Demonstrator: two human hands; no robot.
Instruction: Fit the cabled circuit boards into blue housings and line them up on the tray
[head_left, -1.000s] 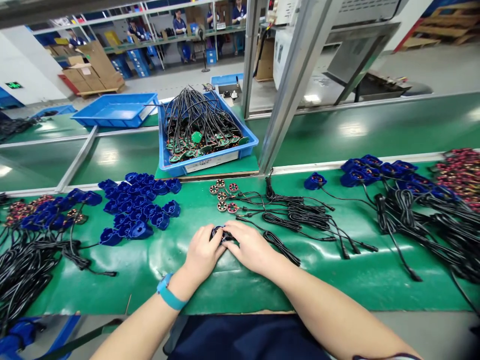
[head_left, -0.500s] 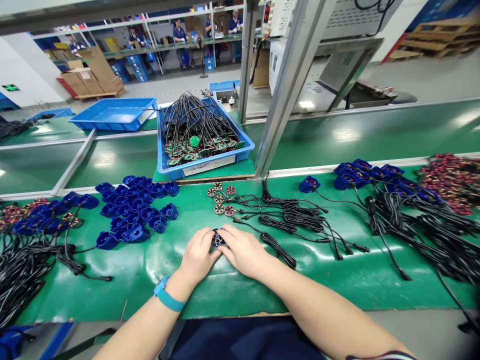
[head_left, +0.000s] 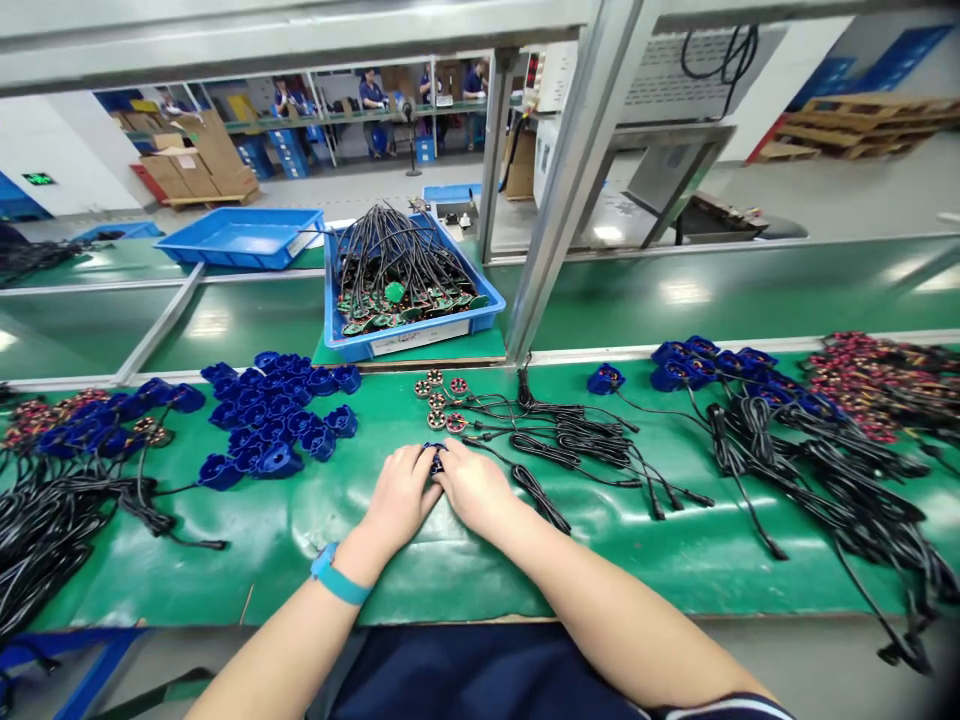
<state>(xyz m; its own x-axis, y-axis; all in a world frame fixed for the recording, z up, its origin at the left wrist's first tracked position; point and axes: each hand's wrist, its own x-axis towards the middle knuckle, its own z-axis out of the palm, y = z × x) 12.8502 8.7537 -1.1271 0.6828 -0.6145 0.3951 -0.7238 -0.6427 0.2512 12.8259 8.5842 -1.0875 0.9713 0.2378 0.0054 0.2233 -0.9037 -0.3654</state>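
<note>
Fingers closed around a small dark-blue part, the left hand and right hand are holding it between the front and back edges of the green table. Blue cups are sitting toward the back edge, left of the hands, while black cables are lying to the right.

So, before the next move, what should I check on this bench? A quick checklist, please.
1. Small blue part between left hand and right hand: ok.
2. Part's inside properly fitted: cannot tell; fingers cover most of it.
3. Loose blue cups clear of both hands: ok.
4. Ring-shaped pieces laid out beyond the hands: ok.
5. Far-right cables neatly separated: not ok; they overlap.
</note>
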